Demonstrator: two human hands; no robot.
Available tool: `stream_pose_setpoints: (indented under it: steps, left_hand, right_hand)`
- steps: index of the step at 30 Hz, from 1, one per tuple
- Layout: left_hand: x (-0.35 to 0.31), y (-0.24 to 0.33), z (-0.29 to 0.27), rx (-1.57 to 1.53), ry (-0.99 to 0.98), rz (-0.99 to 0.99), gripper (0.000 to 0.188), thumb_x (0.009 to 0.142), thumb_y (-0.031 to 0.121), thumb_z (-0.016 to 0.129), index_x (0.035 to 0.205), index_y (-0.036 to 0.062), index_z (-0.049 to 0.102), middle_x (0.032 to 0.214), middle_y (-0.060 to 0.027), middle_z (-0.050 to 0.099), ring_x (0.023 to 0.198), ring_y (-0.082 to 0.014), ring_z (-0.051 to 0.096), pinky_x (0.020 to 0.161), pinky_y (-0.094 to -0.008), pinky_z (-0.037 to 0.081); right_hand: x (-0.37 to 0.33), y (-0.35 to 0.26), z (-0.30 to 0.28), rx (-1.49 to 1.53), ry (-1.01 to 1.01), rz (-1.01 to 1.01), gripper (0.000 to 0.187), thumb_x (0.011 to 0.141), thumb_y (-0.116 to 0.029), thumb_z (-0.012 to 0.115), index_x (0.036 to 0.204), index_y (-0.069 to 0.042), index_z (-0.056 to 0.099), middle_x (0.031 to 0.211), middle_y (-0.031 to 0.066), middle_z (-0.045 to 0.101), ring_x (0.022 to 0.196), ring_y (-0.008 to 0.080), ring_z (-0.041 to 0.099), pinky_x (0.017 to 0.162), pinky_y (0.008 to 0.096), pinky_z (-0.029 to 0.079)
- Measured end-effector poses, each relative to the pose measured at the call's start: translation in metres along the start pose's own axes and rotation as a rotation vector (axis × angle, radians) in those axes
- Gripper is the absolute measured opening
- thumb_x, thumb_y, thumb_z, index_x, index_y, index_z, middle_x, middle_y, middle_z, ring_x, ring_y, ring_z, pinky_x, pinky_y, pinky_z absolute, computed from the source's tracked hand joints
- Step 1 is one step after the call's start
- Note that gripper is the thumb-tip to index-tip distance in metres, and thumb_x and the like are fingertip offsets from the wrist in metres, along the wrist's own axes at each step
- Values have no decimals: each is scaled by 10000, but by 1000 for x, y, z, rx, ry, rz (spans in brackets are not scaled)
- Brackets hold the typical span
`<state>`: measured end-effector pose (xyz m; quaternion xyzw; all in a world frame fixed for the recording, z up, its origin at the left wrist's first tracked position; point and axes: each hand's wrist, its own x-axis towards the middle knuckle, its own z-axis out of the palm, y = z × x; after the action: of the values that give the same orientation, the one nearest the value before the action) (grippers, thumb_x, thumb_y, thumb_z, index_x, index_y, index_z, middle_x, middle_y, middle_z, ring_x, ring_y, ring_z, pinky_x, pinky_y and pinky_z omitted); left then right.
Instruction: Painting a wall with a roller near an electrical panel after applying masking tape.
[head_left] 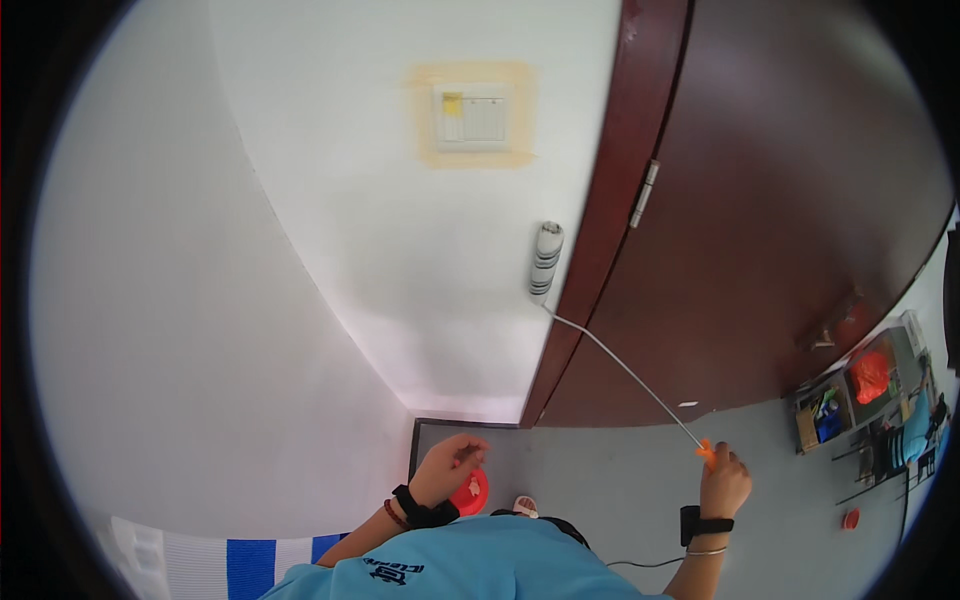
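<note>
My right hand (726, 484) is closed round the orange handle (707, 452) of a paint roller. From it a long thin metal rod (640, 380) runs up to the left. The white roller sleeve with dark stripes (545, 262) stands nearly upright against the white wall (380, 240), close beside the dark red door frame (590, 270). My left hand (450, 470) hangs loosely with bent fingers apart and holds nothing that I can see. Below it is a red bucket (482, 494), partly hidden by the hand and wrist.
A switch plate (485, 118) framed by yellowish tape (420, 120) is on the wall above. To the right is a dark red door (760, 200) with a metal hinge (645, 193). Shelving with a red bag (870, 377) stands far right. A blue-and-white striped surface (250, 565) lies lower left.
</note>
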<state>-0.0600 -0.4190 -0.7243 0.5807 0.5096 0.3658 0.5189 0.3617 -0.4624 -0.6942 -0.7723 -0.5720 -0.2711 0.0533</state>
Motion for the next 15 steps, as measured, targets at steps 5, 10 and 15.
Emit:
stream_pose_setpoints:
  steps: [5,10,15]
  left_hand:
    - [-16,-6,-17,-19,31,-37,169,940,109,543,1054,-4,596,877,-48,626,834,-126,600,795,-272,483]
    - [-40,-32,-38,-6,154,-12,181,920,118,566,1060,11,604,961,-91,648,862,-177,629,779,-285,499]
    - [-69,-45,-57,-98,256,-1,161,917,87,565,1053,8,600,923,-86,650,850,-167,631,776,-281,501]
  right_hand:
    - [21,-46,-5,112,57,-87,247,728,-222,750,886,-121,590,673,48,592,607,231,624,527,343,507]
    - [44,-109,-7,191,91,-204,217,749,-248,740,799,-126,567,645,37,595,584,230,621,497,339,483]
    - [60,-187,-26,316,98,-317,205,736,-228,737,806,-142,565,650,30,584,575,225,612,503,348,481]
